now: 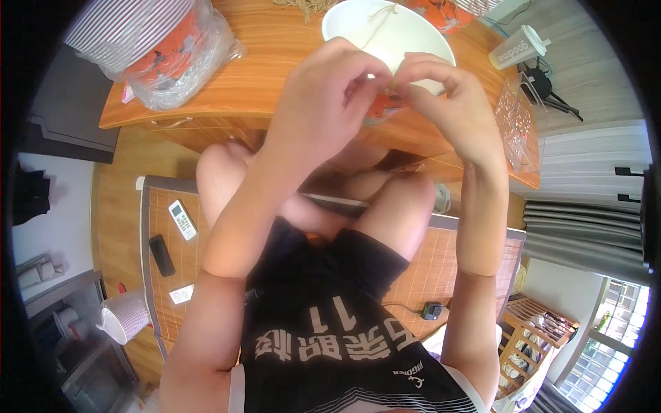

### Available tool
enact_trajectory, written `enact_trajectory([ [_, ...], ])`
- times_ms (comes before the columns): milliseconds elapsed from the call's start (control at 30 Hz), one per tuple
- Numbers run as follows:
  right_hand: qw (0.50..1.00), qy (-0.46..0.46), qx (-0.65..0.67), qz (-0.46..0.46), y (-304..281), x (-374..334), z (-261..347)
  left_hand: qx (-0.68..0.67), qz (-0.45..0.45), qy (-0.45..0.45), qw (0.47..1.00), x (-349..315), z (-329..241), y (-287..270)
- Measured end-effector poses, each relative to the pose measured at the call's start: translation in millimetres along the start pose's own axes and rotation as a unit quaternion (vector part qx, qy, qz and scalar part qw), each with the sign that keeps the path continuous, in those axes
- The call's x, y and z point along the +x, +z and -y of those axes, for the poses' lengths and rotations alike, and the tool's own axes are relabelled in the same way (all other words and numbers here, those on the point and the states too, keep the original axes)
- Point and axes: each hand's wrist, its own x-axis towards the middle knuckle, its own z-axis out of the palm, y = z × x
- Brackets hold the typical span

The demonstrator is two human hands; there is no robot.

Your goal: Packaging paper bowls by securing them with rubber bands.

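A white paper bucket (413, 43) with an orange printed outside stands on the wooden desk in front of me. A thin beige string (377, 29) lies across its inside and runs toward my fingers. My left hand (330, 93) is closed in a pinch at the bucket's near rim. Opposite it, my right hand (444, 89) pinches with thumb and forefinger, its tips almost meeting the left ones. A small tan bit of string shows between the fingertips; its end is too small to make out.
Wrapped stacked buckets (162, 51) stand at the desk's left, a bundle of beige string (306, 7) at the back. On the right are a lidded cup (518, 48) and a clear tray (518, 131). A remote (182, 219) and phone (162, 255) lie on the mat beside me.
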Motion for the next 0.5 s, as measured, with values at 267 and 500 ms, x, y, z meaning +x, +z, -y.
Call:
enact_trajectory([
  [267,0.998,0.056,0.019,0.029,-7.0,2.1,2.2,0.018,-0.048,0.043,0.998,-2.1,5.1,6.5],
  [500,0.996,0.082,0.007,0.027,-5.9,7.8,-2.8,0.066,-0.080,0.134,0.985,-9.3,16.0,8.7],
])
